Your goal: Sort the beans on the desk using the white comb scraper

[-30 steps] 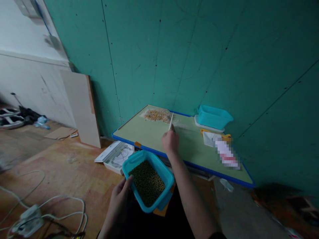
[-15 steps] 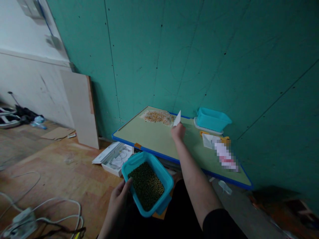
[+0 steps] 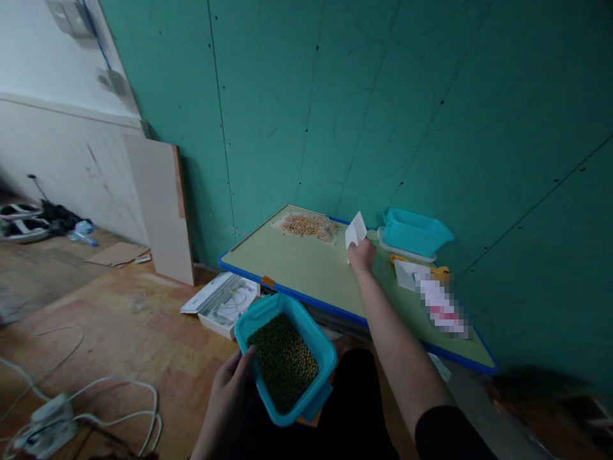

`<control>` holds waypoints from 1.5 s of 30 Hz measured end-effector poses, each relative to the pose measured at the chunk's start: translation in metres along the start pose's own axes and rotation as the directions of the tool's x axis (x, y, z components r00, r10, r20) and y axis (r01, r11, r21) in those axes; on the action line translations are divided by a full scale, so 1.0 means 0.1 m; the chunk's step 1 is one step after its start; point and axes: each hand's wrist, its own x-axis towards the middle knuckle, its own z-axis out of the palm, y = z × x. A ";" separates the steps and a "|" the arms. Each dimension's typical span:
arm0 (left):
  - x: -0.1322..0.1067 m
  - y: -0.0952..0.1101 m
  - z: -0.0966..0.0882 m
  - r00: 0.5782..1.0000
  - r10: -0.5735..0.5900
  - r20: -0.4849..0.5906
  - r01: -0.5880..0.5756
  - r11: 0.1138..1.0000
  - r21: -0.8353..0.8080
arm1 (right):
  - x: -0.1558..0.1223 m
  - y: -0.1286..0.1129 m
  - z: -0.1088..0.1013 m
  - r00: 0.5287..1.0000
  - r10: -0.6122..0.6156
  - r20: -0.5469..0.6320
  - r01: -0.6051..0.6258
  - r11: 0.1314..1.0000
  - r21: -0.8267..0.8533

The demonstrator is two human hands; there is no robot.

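My left hand (image 3: 233,378) grips the near-left rim of a turquoise plastic container (image 3: 320,338), thumb over the edge. Inside it lie dark green beans (image 3: 275,348) with paler beans (image 3: 301,359) at the right. My right hand (image 3: 363,254) reaches over the small table and is closed on a white slotted scoop (image 3: 355,230), which is tilted up off the tabletop. Left of the scoop, a flat clear bag of pale yellow beans (image 3: 306,225) lies near the table's back edge.
The blue-edged table (image 3: 287,262) stands against a green wall (image 3: 268,115). At its right are another turquoise container (image 3: 416,233) on a white lid and a white-and-pink packet (image 3: 443,310). An open white box (image 3: 227,306), a power strip (image 3: 45,421) and cables lie on the floor.
My right hand has moved right with the scoop, away from the bag of beans, and turned it so its slots show. My left hand still holds the container in place.
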 end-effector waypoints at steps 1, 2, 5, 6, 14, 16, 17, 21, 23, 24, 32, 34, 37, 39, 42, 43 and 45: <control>0.01 0.00 -0.01 1.000 0.003 -0.003 -0.003 1.000 0.004 | 0.01 0.01 0.00 1.000 -0.015 -0.017 0.015 0.999 0.036; 0.02 -0.01 -0.03 1.000 0.008 -0.003 -0.008 1.000 0.007 | 0.01 0.02 0.00 0.999 -0.030 -0.034 0.032 0.997 0.071; 0.02 0.00 -0.03 1.000 0.029 0.008 -0.029 1.000 0.007 | 0.03 0.00 0.01 0.996 -0.045 -0.077 0.056 0.987 0.149; 0.01 0.00 -0.01 0.999 0.034 0.008 -0.034 0.999 0.005 | 0.03 -0.03 0.02 0.996 -0.036 -0.085 0.050 0.985 0.166; 0.04 0.07 0.05 0.998 0.062 0.018 -0.063 0.998 0.017 | -0.18 -0.31 0.07 0.992 0.015 -0.126 0.006 0.987 0.158; 0.09 0.10 0.04 0.997 0.082 0.017 -0.082 0.997 0.011 | -0.26 -0.29 0.05 0.993 -0.006 -0.120 0.021 0.992 0.122; 0.12 0.11 0.04 0.995 0.101 0.011 -0.101 0.995 0.007 | -0.29 -0.27 0.03 0.993 -0.010 -0.114 0.022 0.995 0.100; 0.25 0.13 0.08 0.992 0.124 -0.001 -0.124 0.992 -0.006 | -0.32 -0.23 0.02 0.998 -0.014 -0.056 0.016 0.999 0.035; 0.31 0.12 0.11 0.992 0.128 0.003 -0.128 0.991 -0.029 | -0.31 -0.23 0.03 1.000 -0.013 -0.027 0.014 1.000 0.027; 0.34 0.11 0.11 0.992 0.123 0.008 -0.123 0.992 -0.035 | -0.29 -0.23 0.04 1.000 -0.011 -0.018 0.012 1.000 0.028; 0.40 0.09 0.08 0.987 0.128 0.095 -0.126 0.992 -0.021 | -0.18 -0.18 0.15 0.999 0.035 0.010 -0.035 0.994 0.101; 0.36 0.07 0.07 0.989 0.119 0.091 -0.120 0.993 0.001 | -0.18 -0.18 0.16 1.000 0.021 0.009 -0.022 0.993 0.119; 0.30 0.04 0.09 0.989 0.117 0.087 -0.117 0.993 -0.005 | -0.18 -0.19 0.17 1.000 0.003 0.007 -0.004 0.991 0.137; 0.27 0.05 0.10 0.990 0.116 0.086 -0.116 0.993 -0.003 | -0.18 -0.19 0.18 1.000 -0.008 0.011 0.006 0.989 0.149; 0.27 0.07 0.11 0.991 0.111 0.081 -0.113 0.993 0.024 | -0.16 -0.18 0.21 1.000 -0.027 0.002 0.026 0.982 0.185; 0.28 0.08 0.11 0.990 0.112 0.080 -0.114 0.993 0.030 | -0.15 -0.17 0.22 1.000 -0.031 -0.004 0.031 0.980 0.196; 0.30 0.10 0.10 0.989 0.123 0.077 -0.125 0.992 0.030 | -0.12 -0.18 0.25 0.999 -0.035 -0.009 0.036 0.977 0.210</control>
